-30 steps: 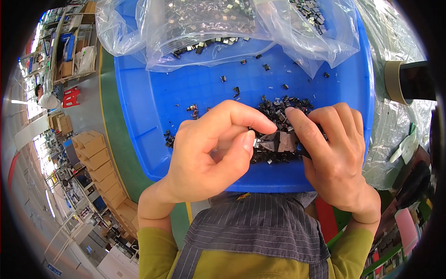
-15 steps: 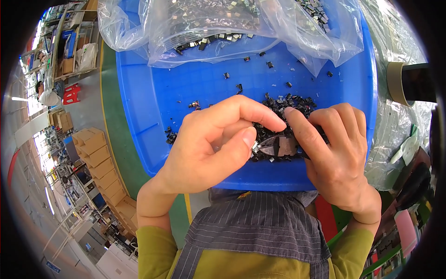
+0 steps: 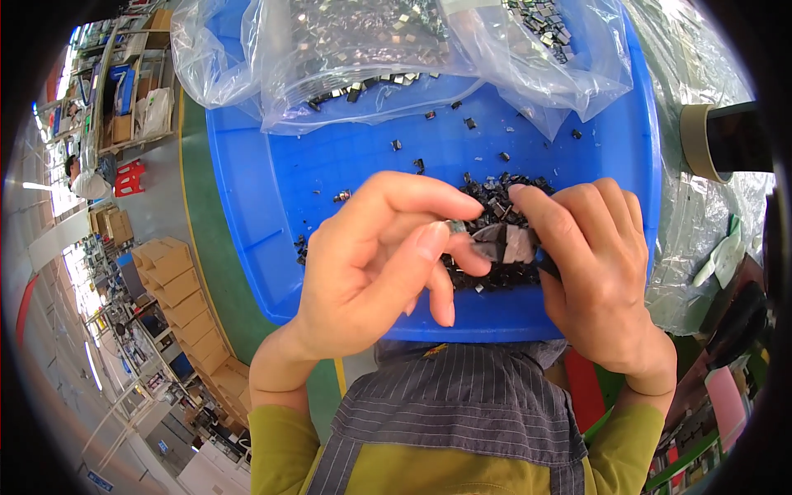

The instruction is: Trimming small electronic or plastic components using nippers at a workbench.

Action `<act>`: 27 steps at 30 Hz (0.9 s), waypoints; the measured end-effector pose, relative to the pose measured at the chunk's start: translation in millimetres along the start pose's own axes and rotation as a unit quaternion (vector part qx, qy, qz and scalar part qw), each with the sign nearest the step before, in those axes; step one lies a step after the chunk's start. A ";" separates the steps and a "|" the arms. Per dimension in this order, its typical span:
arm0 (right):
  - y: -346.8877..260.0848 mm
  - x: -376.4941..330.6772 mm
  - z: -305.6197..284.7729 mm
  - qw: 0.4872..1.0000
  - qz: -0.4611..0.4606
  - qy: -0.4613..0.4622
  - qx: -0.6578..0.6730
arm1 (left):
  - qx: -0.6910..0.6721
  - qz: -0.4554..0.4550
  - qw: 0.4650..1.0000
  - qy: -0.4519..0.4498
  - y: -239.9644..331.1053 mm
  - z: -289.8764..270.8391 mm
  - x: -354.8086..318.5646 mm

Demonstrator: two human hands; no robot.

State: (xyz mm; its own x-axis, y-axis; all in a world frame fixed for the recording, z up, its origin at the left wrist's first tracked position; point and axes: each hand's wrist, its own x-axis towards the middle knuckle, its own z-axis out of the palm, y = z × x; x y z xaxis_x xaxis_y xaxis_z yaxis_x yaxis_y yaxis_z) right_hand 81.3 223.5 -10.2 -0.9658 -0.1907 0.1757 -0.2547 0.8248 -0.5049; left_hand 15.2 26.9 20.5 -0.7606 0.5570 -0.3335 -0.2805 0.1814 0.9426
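Observation:
My left hand (image 3: 351, 268) is over the blue bin, thumb and fingers curled in a pinch around a small shiny part (image 3: 456, 226), mostly hidden by the fingertips. My right hand (image 3: 598, 264) grips a pair of pliers (image 3: 518, 245), whose jaws point left toward that part. Tan tape-like wrapping covers the pliers near the pivot; the handles are largely hidden in my palm. Beneath both hands lies a heap of small black parts (image 3: 499, 198), partly covered by the fingers.
Clear plastic bags (image 3: 363, 49) of small black-and-silver parts lie across the far end of the blue bin (image 3: 235, 190). Several loose pieces (image 3: 470, 124) dot its floor. Right of it are plastic sheeting (image 3: 672, 272) and a cardboard tube (image 3: 701, 144). Cardboard boxes (image 3: 177, 289) stand at left.
My left hand's lower fingers have uncurled a little and now show below the thumb. The pliers have shifted slightly up and right, and the bin's view has shifted slightly.

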 end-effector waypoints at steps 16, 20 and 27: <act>0.8 0.3 1.9 1.000 0.016 0.014 0.014 | -0.002 0.014 0.999 -0.035 2.2 1.7 -5.4; 0.5 0.8 3.2 1.000 0.012 0.019 0.014 | 0.002 0.026 0.999 -0.037 1.7 0.2 -5.9; 1.2 0.8 3.3 1.000 0.010 0.016 0.010 | 0.002 0.011 0.999 -0.039 2.6 -0.3 -5.5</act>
State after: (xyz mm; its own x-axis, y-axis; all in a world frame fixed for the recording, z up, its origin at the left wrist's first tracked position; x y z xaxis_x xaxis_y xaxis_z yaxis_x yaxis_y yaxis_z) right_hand 80.1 222.6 -13.5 -0.9687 -0.1568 0.1925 -0.2366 0.8177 -0.5248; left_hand 18.5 24.1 24.9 -0.7188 0.6219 -0.3110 -0.2626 0.1713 0.9496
